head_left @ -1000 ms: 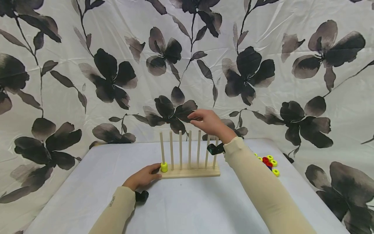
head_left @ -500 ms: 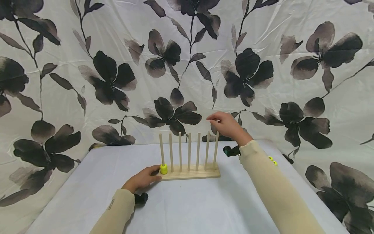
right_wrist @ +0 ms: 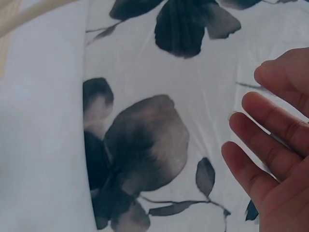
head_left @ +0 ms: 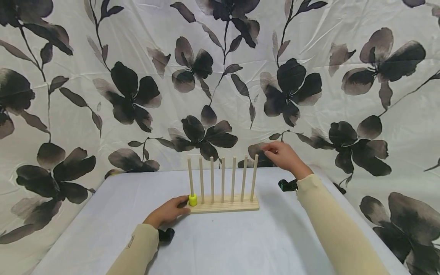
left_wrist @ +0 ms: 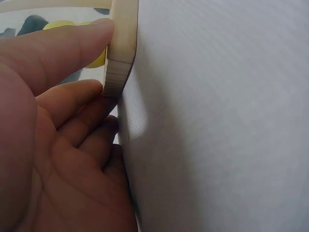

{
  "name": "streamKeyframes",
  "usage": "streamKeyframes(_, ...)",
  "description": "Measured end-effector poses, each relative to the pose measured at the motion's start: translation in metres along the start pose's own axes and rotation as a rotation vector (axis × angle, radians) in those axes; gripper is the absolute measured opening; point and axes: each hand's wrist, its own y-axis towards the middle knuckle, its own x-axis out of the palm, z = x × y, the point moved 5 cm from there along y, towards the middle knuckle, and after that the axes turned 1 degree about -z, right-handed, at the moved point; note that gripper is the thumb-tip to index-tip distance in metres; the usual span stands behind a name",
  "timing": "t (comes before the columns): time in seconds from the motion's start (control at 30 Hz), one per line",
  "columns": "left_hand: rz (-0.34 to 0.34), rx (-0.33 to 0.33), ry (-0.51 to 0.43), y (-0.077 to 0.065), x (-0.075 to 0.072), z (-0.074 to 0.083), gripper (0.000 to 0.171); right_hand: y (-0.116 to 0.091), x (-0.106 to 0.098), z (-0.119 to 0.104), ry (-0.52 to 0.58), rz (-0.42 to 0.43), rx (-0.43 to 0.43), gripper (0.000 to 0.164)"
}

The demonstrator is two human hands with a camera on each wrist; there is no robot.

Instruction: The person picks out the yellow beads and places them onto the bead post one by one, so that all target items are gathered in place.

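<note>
A wooden peg rack point(head_left: 223, 207) stands on the table, with several upright pegs in a row on its flat base. Yellow beads point(head_left: 193, 200) sit at the bottom of the leftmost peg. My left hand point(head_left: 168, 211) holds the left end of the base. In the left wrist view the thumb lies along one side of the base's corner point(left_wrist: 120, 43) and fingertips meet the end. My right hand point(head_left: 284, 156) is raised beyond the rightmost peg, above the table's back edge. Its fingers are loosely bent and apart in the right wrist view, with nothing between them.
A white cloth covers the table point(head_left: 220, 244). Behind its back edge hangs a white curtain point(head_left: 247, 114) with dark flowers. The right sleeve point(head_left: 333, 217) crosses over the right side of the table. Each wrist carries a small black camera, such as the left one point(head_left: 166, 234).
My right hand has moved right and somewhat lower, away from above the pegs. The loose beads at the right have gone out of sight behind the sleeve. My left hand stays on the rack.
</note>
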Motion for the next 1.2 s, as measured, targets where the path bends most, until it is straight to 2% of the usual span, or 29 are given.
streamKeyframes(0.13, 0.007, -0.005, -0.003, 0.000, 0.000, -0.003, 0.066, -0.006, 0.002, 0.013, -0.006, 0.005, 0.015, 0.029)
streamKeyframes(0.33, 0.010, -0.002, -0.008, 0.001, 0.001, -0.006, 0.066, -0.018, 0.007, 0.034, -0.028, -0.026, 0.091, 0.032)
streamKeyframes(0.57, 0.005, -0.003, -0.016, 0.001, 0.002, -0.004, 0.066, -0.030, 0.011, 0.056, -0.052, -0.030, 0.108, 0.032)
streamKeyframes(0.83, 0.001, 0.003, -0.017, 0.001, 0.001, -0.001, 0.066, -0.042, 0.021, 0.083, -0.049, -0.046, 0.174, 0.033)
streamKeyframes(1.2, 0.002, 0.007, -0.007, 0.000, 0.000, 0.003, 0.065, -0.057, 0.028, 0.106, -0.040, -0.047, 0.218, 0.034)
